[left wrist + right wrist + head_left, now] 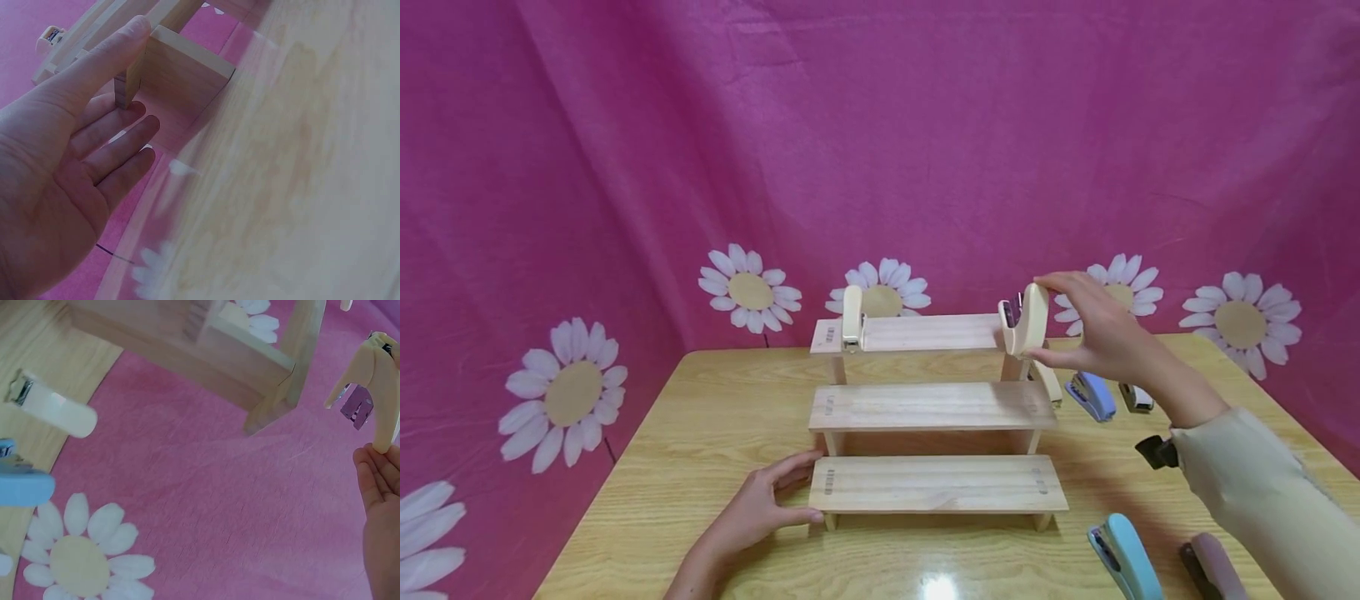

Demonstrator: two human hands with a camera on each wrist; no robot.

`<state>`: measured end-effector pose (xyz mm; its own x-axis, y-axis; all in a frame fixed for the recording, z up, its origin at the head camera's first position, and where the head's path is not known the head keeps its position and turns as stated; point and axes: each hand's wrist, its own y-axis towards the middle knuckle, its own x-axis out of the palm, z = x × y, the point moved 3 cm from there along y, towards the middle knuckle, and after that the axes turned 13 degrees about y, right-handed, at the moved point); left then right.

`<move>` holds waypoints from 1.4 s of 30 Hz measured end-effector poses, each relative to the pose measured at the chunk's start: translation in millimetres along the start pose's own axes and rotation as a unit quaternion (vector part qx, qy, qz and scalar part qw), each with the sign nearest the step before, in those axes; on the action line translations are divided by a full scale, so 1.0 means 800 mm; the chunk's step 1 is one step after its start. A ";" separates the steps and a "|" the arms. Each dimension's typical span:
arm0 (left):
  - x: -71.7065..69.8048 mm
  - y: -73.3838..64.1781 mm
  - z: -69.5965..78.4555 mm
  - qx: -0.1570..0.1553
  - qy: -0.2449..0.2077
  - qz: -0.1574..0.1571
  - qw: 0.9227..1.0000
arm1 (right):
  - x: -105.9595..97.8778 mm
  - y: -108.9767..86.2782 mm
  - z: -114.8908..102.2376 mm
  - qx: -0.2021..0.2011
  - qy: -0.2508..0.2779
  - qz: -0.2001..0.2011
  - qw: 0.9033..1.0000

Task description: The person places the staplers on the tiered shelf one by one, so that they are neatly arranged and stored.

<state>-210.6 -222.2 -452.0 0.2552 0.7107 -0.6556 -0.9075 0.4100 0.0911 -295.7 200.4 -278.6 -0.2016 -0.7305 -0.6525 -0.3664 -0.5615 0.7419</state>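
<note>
1. Nearest to us, at the front right of the table (647,500), lie a light-blue stapler (1123,554) and a mauve stapler (1213,567); neither hand touches them.
2. We hold a cream stapler (1026,321) in our right hand (1101,333). Fingers curl over its top and the thumb supports it from below, a firm pinch.
3. This stapler stands with its long axis upright and its open mouth facing left. It is at the right end of the top shelf (925,332) of the 3-tier wooden stand (932,408), touching or just above the board; we cannot tell which.
4. From the grip, the shelf surface runs to the left. A second cream stapler (852,318) stands upright at the left end, well apart.
5. Our left hand (760,508) rests flat on the table, fingers straight, fingertips (134,31) against the left end of the bottom shelf (936,483). It holds nothing.
6. Our right hand is the nearer hand to the top shelf.
7. Behind the right wrist, a blue stapler (1093,396) and another cream stapler (1048,382) lie on the table.
</note>
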 end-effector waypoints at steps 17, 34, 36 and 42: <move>0.000 0.000 0.000 -0.009 -0.002 -0.001 1.000 | 0.047 0.052 -0.004 0.030 0.031 -0.055 0.998; -0.001 -0.001 -0.002 0.000 -0.003 0.003 1.000 | 0.096 0.096 -0.015 0.083 0.057 -0.119 0.988; -0.001 -0.002 -0.002 -0.002 -0.008 0.001 1.000 | 0.101 0.100 -0.015 0.084 0.056 -0.125 0.987; -0.001 -0.002 -0.002 -0.007 -0.018 -0.006 1.000 | 0.112 0.106 -0.015 0.078 0.051 -0.129 0.987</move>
<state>-210.3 -224.5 -452.9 0.2775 0.7265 -0.6287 -0.9088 0.4107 0.0734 -333.5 82.5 -272.5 0.0053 -0.6112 -0.7914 -0.5308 -0.6725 0.5158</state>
